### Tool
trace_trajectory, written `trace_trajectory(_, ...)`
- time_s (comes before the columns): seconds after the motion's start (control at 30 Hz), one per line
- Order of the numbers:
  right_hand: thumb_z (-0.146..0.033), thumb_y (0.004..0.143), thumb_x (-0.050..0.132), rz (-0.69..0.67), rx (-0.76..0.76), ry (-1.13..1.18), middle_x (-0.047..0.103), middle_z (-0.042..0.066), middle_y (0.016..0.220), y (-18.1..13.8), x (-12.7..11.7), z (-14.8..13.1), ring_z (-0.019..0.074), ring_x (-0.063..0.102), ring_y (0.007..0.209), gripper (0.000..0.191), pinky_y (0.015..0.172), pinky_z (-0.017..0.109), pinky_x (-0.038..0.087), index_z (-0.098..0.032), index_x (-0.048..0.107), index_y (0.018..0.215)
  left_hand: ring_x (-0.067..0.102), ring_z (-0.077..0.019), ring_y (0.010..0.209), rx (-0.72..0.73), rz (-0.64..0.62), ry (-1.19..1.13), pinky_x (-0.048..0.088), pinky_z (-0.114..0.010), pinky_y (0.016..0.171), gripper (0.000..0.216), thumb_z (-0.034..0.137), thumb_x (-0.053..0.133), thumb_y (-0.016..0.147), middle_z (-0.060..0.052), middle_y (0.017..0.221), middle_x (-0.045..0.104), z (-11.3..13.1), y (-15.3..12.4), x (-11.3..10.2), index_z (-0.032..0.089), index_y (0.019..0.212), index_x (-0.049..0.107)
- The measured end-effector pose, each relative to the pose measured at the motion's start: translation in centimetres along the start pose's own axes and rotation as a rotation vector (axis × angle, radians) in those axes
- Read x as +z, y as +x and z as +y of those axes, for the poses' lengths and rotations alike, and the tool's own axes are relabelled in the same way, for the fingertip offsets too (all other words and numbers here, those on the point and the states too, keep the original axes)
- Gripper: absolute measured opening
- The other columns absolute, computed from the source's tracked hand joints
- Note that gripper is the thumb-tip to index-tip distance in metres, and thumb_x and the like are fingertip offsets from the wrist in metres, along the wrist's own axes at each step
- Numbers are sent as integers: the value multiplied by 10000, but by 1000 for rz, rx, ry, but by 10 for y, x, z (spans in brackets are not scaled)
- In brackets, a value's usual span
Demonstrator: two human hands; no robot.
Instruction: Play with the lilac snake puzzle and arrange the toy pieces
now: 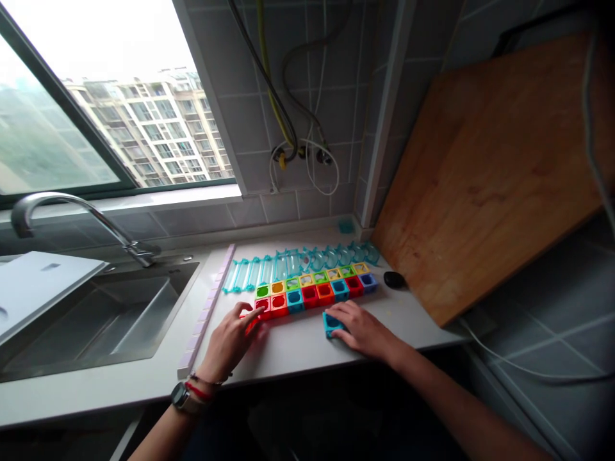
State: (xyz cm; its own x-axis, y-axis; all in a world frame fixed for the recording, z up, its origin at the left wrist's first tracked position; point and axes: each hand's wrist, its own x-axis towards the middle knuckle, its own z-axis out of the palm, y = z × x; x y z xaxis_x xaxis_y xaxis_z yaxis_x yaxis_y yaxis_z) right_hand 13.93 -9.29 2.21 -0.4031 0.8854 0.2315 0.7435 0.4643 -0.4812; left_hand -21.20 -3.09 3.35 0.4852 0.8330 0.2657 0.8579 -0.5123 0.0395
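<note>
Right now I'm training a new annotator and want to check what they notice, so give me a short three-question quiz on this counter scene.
1. True or false: the wooden board lies flat on the counter.
2. What does the right hand rest on? A) a blue block set apart from the others B) the faucet C) a black lid
3. Fill the blank: the left hand touches the block row at the end nearer the ____.

Key: 1 false, it leans against the wall; 2 A; 3 sink.
</note>
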Motion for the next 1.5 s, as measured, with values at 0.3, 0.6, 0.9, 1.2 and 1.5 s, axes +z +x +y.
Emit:
trace_trajectory(0.3,-179,925,607,277,234,-31,520,85,1474,-44,-32,101,297,560,1347,472,1164,478,469,-292,640,1382,628,-250,895,-9,16,23,510,-296,664,400,310,434,1043,-100,1164,651,-5,-5,16,349,1376,652)
trace_trajectory(0.6,-340,920,678,204,166,60,368,86,1655,-35,-30,118,288,388,1510,710,1255,488,331,-294,408,1575,673,-244,865,-33,-4,-2,560,-340,725,514,398,445,1044,-106,1159,616,-4,-18,-2,323,1552,440)
trace_trajectory(0.9,-321,925,658,351,158,112,380,55,1653,-40,-8,116,290,393,1508,700,1254,499,340,-324,401,1577,650,-256,1179,89,34,-388,590,-399,982,502,263,577,997,-106,1320,572,42,-40,6,316,1489,497)
trace_trajectory(1.2,-326,925,656,370,146,112,386,55,1650,-42,-5,118,293,401,1503,675,1257,496,341,-309,432,1561,655,-242,1170,71,260,-462,601,-408,967,303,155,568,982,-88,1272,605,47,-21,14,283,1231,685)
trace_trajectory(1.5,-320,907,669,376,173,151,398,42,1644,-42,-8,112,296,397,1506,681,1264,504,326,-310,452,1552,552,-324,1343,-153,381,-484,534,-539,1072,325,310,676,928,-128,1395,553,17,-39,17,251,1247,653)
